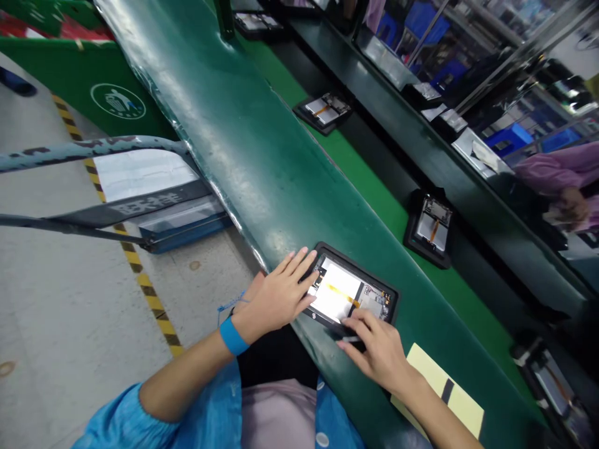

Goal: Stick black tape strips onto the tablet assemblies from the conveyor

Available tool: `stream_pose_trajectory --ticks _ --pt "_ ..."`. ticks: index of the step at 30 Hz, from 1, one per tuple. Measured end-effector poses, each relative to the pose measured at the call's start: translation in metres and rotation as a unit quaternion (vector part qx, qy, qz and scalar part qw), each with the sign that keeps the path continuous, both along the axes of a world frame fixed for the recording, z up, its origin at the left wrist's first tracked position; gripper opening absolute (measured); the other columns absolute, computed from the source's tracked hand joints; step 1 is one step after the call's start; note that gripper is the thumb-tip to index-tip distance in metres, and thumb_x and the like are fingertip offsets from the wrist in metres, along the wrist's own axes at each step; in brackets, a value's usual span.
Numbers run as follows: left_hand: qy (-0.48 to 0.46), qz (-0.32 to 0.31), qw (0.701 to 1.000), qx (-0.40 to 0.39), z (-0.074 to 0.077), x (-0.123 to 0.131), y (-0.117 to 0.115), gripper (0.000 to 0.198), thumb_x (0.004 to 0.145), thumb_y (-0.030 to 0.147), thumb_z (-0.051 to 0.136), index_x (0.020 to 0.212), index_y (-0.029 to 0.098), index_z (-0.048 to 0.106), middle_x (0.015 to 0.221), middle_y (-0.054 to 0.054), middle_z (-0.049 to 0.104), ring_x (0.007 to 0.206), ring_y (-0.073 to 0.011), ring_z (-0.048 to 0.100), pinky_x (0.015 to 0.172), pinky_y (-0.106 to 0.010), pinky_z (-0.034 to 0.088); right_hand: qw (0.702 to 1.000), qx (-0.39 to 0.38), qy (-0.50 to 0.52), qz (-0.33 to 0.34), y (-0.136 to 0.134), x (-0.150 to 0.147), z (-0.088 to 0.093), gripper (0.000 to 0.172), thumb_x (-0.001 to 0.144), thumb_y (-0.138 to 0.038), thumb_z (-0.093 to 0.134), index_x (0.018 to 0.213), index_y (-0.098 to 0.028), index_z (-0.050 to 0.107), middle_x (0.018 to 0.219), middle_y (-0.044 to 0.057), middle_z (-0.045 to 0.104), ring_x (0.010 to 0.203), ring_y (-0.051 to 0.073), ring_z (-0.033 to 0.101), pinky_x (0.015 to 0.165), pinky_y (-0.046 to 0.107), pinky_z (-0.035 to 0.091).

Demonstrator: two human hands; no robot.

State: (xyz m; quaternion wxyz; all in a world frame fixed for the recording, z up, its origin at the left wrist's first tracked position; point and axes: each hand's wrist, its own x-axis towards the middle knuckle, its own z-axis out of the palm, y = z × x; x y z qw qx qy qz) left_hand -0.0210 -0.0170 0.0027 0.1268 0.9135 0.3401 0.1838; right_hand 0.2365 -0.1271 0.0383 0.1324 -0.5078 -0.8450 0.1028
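An opened tablet [337,288] lies in a black frame on the green bench, its bright white battery, orange ribbon cable [340,293] and circuit board [374,304] exposed. My left hand [281,292] rests flat, fingers spread, over the tablet's left end. At the tablet's near edge, my right hand [380,346] has its thumb and fingers drawn together. A thin, pale sliver [350,339] shows between them, too small to name. Beside my right forearm lies a pale yellow sheet [430,368] with a dark strip across it.
Other opened tablets, including one [429,227] to the right and one [324,112] farther off, sit along the line beyond the bench. Across it, a person's pink sleeve [556,168] shows. A chair [187,212] and a green bin [70,75] stand left.
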Motion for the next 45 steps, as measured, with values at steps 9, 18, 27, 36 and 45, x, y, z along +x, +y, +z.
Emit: stream_pose_trajectory --ticks 9,18,27,36,45 --pt "-0.157 0.094 0.983 -0.019 -0.004 -0.043 -0.016 0.048 0.101 0.027 0.051 0.149 0.024 0.048 0.161 -0.013 0.041 0.145 -0.0317 0.047 0.114 -0.05 0.049 0.995 0.023 -0.099 -0.007 0.008 0.009 -0.029 0.018 0.102 -0.025 0.048 0.108 -0.019 0.064 0.094 0.008 0.072 0.076 0.019 0.067 0.066 0.03 0.046" --pt "-0.18 0.123 0.976 -0.02 -0.015 -0.064 -0.044 0.046 0.1 0.029 0.05 0.146 0.033 0.052 0.155 -0.007 0.05 0.129 -0.0255 0.063 0.102 -0.039 0.059 0.957 -0.078 -0.164 -0.226 0.17 0.02 -0.006 0.025 0.104 -0.036 0.05 0.121 -0.022 0.06 0.121 0.01 0.067 0.102 0.023 0.066 0.079 0.029 0.048" --pt "-0.165 0.121 0.979 -0.006 -0.017 -0.072 -0.053 0.056 0.097 0.024 0.053 0.152 0.033 0.046 0.157 -0.008 0.049 0.132 -0.0279 0.061 0.106 -0.04 0.056 0.894 -0.018 -0.101 -0.437 0.234 0.058 0.016 0.05 0.104 -0.045 0.05 0.147 -0.021 0.047 0.142 0.014 0.051 0.111 0.025 0.066 0.086 0.033 0.051" --pt "-0.152 0.095 0.984 -0.011 -0.041 -0.069 -0.052 0.051 0.097 0.024 0.055 0.147 0.031 0.052 0.154 -0.01 0.053 0.135 -0.0287 0.058 0.107 -0.041 0.054 0.806 -0.055 -0.099 -0.581 0.107 0.184 0.008 0.058 0.095 -0.052 0.053 0.14 -0.016 0.059 0.14 0.019 0.057 0.114 0.034 0.067 0.087 0.043 0.055" --pt "-0.132 0.066 0.988 0.046 -0.039 -0.044 -0.047 0.042 0.098 0.036 0.057 0.14 0.028 0.06 0.148 -0.011 0.059 0.131 -0.025 0.062 0.111 -0.041 0.051 0.801 -0.099 0.043 -0.589 0.059 0.274 -0.047 0.074 0.067 -0.068 0.062 0.12 -0.017 0.069 0.116 0.021 0.07 0.12 0.042 0.065 0.101 0.048 0.053"
